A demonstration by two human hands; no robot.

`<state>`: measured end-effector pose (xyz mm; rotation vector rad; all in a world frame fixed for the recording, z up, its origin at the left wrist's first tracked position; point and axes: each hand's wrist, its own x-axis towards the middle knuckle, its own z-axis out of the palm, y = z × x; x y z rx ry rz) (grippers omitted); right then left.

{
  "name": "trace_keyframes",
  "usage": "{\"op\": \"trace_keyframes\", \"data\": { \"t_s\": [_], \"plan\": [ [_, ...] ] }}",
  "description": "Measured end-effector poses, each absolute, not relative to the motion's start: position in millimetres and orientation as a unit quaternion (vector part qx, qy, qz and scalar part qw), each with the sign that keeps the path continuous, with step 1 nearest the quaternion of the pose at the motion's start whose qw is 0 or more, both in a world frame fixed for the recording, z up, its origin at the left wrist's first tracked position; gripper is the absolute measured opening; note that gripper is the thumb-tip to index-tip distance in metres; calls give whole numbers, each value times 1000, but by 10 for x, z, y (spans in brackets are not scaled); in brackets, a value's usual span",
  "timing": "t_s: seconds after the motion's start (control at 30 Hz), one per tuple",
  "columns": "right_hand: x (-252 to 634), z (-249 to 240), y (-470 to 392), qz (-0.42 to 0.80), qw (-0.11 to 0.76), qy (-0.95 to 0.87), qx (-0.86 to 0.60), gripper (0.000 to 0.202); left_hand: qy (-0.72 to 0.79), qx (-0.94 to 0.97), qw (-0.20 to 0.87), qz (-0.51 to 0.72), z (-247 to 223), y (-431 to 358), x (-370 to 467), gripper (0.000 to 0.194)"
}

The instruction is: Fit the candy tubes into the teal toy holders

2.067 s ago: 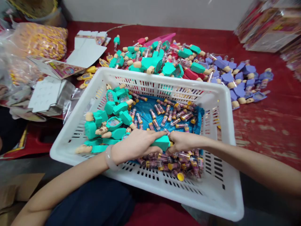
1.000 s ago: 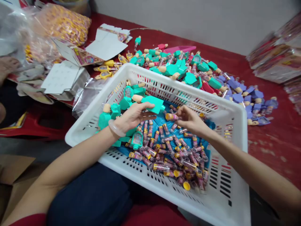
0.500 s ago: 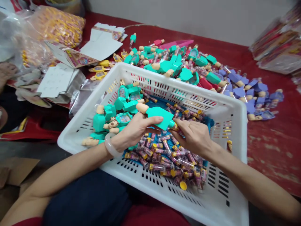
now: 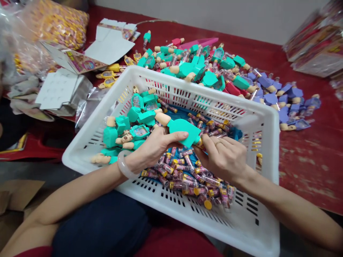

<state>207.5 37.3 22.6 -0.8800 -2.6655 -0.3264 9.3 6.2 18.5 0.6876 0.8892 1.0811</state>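
Over a white basket, my left hand grips a teal toy piece with a beige knob at its upper left end, thumb across its face. My right hand is closed on a small yellow-capped tube that meets the teal piece's lower right end; most of the tube is hidden by the fingers. Several similar teal pieces lie in the basket's left part. Many small tubes with yellow caps lie on blue material below my hands.
Behind the basket, on a red table, lie piles of teal pieces and purple pieces. White cards and a clear bag of yellow and pink items are at the left. Wrapped packages stand at the right.
The whole view has shifted slightly, so the basket and table appear a little further up and left. Both hands keep their hold; the right hand's knuckles have turned slightly.
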Motion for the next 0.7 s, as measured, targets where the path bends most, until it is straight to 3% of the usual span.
{"op": "trace_keyframes", "data": {
  "t_s": [0.13, 0.23, 0.37, 0.47, 0.6, 0.63, 0.7],
  "plan": [
    [2056, 239, 395, 36, 176, -911, -372, 30, 411, 312, 708, 482, 189, 65, 130, 16],
    [2084, 226, 476, 302, 184, -846, -399, 34, 406, 334, 694, 492, 186, 72, 148, 17],
    [2101, 159, 608, 622, 120, -691, -347, 44, 408, 363, 661, 515, 188, 93, 154, 18],
    [2069, 104, 668, 560, 117, -742, -350, 40, 434, 334, 644, 533, 158, 114, 157, 21],
    [2019, 26, 680, 216, 147, -863, -432, 25, 475, 281, 641, 533, 86, 131, 183, 25],
    [2015, 8, 676, 179, 135, -866, -447, 23, 470, 281, 647, 530, 76, 130, 187, 25],
    [2020, -15, 662, 223, 101, -863, -441, 20, 442, 297, 666, 522, 79, 124, 178, 25]
  ]
}}
